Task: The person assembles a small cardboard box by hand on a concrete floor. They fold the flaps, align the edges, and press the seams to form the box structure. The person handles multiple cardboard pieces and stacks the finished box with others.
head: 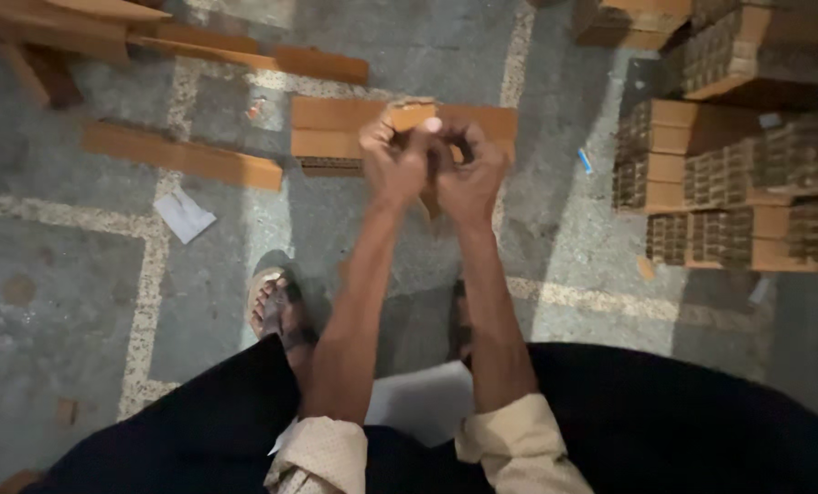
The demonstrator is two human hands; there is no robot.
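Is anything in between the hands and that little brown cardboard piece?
No. Both the left hand and right hand already grip the small brown folded cardboard piece directly, above the flat brown cardboard strip on the floor.

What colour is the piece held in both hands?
Light brown cardboard piece, clearest in the head view.

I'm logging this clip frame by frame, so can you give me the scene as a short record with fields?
setting: grey stone floor seen from above
left hand: left hand closed on a cardboard piece
right hand: right hand gripping the same piece, touching the left
behind hands: flat cardboard stack on the floor
right side: cardboard stacks piled up
left side: loose cardboard strip, paper scrap
feet: sandal below the arms
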